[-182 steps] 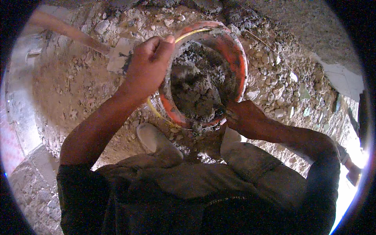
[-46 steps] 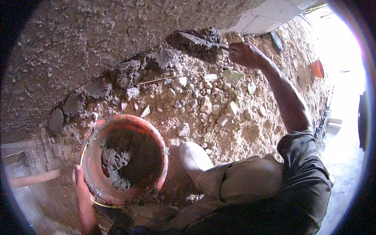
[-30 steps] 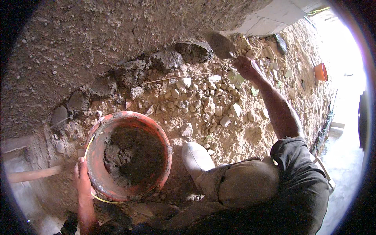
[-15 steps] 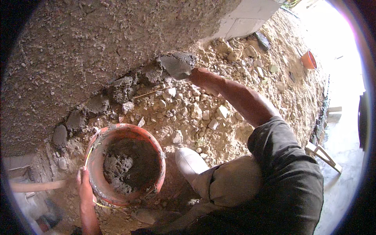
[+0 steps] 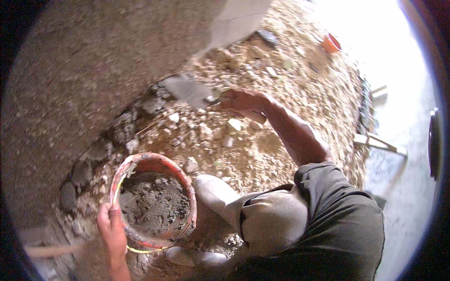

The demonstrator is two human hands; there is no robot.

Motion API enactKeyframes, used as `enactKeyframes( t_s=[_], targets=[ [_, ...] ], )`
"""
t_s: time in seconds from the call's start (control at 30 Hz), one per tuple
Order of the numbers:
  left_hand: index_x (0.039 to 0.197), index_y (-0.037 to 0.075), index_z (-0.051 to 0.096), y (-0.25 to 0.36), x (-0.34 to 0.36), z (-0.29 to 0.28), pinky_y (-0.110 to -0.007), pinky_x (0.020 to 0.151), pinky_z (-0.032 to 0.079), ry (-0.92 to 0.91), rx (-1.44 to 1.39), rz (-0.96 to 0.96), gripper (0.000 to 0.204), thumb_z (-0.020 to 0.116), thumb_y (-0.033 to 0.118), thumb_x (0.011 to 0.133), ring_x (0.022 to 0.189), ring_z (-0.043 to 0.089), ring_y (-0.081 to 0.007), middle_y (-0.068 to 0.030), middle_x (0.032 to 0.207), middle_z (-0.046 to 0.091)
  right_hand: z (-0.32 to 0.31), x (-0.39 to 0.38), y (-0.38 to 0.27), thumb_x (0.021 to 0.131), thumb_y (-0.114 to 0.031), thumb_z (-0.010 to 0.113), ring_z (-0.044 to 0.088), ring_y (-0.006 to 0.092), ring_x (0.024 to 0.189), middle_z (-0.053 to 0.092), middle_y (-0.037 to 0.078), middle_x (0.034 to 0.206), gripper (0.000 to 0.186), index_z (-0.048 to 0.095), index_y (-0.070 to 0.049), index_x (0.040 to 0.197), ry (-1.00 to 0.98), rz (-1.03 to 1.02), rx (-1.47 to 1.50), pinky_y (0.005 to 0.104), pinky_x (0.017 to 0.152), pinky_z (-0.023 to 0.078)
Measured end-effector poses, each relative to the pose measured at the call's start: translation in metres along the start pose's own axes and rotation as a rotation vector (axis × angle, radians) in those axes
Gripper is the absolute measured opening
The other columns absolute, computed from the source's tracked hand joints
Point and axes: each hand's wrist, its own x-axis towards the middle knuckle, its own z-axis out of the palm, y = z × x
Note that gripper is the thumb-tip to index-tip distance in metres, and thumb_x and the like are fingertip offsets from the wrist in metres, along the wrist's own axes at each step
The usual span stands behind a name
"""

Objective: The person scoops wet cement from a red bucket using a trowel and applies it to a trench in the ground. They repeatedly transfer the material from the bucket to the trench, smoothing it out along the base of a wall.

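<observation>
Filling most of the upper left, a rough plastered wall (image 5: 93,70) is seen, with a pale block (image 5: 239,16) set at its upper right end. Stony, rubble-strewn ground (image 5: 262,154) is spread below it and off to the right. Along the wall's foot, grey mortar patches (image 5: 93,152) are seen pressed between stones. The person's dark sleeve (image 5: 337,220) and light trouser knee (image 5: 272,220) are seen at lower right, with a pale boot (image 5: 213,187) just beside the pan.

An orange mortar pan (image 5: 185,180) is set on the ground at lower left, close to the wall's foot, partly filled with wet grey mortar (image 5: 152,203). Its near-left rim is gripped by the left hand (image 5: 111,225), fingers closed over the edge. A yellow cord (image 5: 140,249) is seen along the pan's lower rim.

A trowel (image 5: 187,90) is held at the wall's base, upper centre, its flat blade laid against the wall-ground joint. Its handle is clamped in the right hand (image 5: 243,102), fingers wrapped shut; the handle itself is mostly hidden by them.

Far off at upper right, a small orange container (image 5: 330,43) is seen on the ground. A pale wooden piece (image 5: 379,143) is seen at the right edge, and a wooden stick (image 5: 51,250) at lower left.
</observation>
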Motion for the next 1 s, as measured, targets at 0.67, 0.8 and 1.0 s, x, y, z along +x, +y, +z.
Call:
enactKeyframes(
  t_s=[0.67,0.8,1.0],
  targets=[
    [0.103,0.006,0.058,-0.088,0.088,-0.021,-0.022,0.060,0.032,-0.013,-0.403,-0.019,0.033,0.046,0.035,0.096,0.065,0.037,-0.0060,0.0063,0.071,0.043,-0.071,0.083,-0.285,0.080,-0.015,0.059,0.064,0.0270,0.086,0.066,0.009,0.093,0.044,0.051,-0.018,0.123,-0.880,0.193,-0.519,0.0383,0.070,0.053],
    [0.084,0.010,0.052,-0.095,0.067,-0.032,-0.023,0.056,0.029,0.041,-0.382,-0.053,0.027,0.046,0.033,0.096,0.062,0.035,-0.0063,0.0063,0.068,0.040,-0.047,0.138,-0.321,0.078,-0.014,0.063,0.066,0.0243,0.075,0.068,0.009,0.082,0.017,0.069,-0.007,0.092,-0.907,-0.049,-0.711,0.0419,0.057,0.053],
    [0.089,0.010,0.054,-0.115,0.066,-0.018,-0.025,0.057,0.031,0.010,-0.457,-0.090,0.026,0.046,0.034,0.096,0.063,0.035,-0.0068,0.0054,0.070,0.039,0.038,0.152,-0.360,0.063,-0.017,0.073,0.061,0.0245,0.061,0.066,0.006,0.074,0.022,0.072,-0.010,0.084,-0.830,-0.032,-0.662,0.0418,0.039,0.046]
  ],
)
